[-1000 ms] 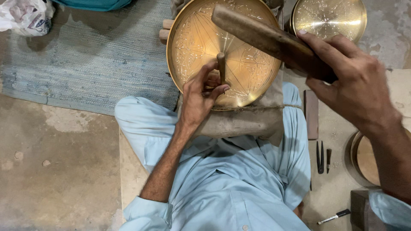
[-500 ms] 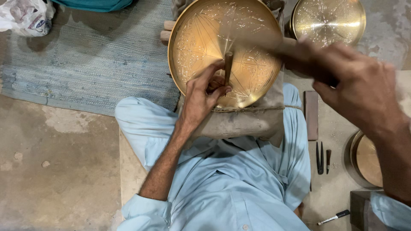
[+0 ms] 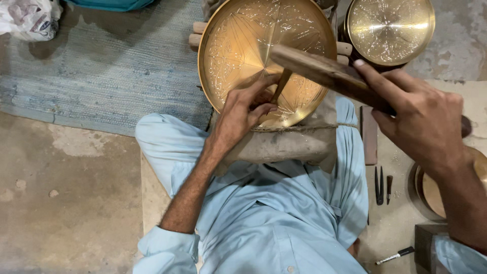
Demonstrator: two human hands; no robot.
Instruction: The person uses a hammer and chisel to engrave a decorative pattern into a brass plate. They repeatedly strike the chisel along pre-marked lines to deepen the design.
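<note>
The person sits on the floor (image 3: pixel 66 203) in pale blue clothes, with a large engraved brass plate (image 3: pixel 238 45) propped in front of the knees on a padded, cloth-wrapped block (image 3: pixel 284 144) bound with a cord. The left hand (image 3: pixel 243 109) lies against the lower part of the plate, its fingers (image 3: pixel 264 109) pinched around a thin metal chisel (image 3: pixel 280 86) that stands tilted with its tip on the brass near the centre. The right hand (image 3: pixel 421 116) is clenched around the handle of a wooden mallet (image 3: pixel 319 71), the forefinger stretched along the wood; the mallet head hangs over the middle of the plate, just above the chisel's top end, and I cannot tell whether the two are touching. Fine line patterns cover the plate's surface, radiating from its centre. A second engraved brass plate (image 3: pixel 390 30) lies just beyond to the right, close beside the first. On the ground at the person's right side rest a flat brown stone bar (image 3: pixel 369 134), a few small dark chisels (image 3: pixel 381 185) and a dark pen-like tool (image 3: pixel 395 255), with the rim of another round dish (image 3: pixel 423 195) partly hidden behind the right forearm. A blue woven rug (image 3: pixel 101 66) spreads to the left, with a crumpled white bag (image 3: pixel 28 18) at its far corner.
</note>
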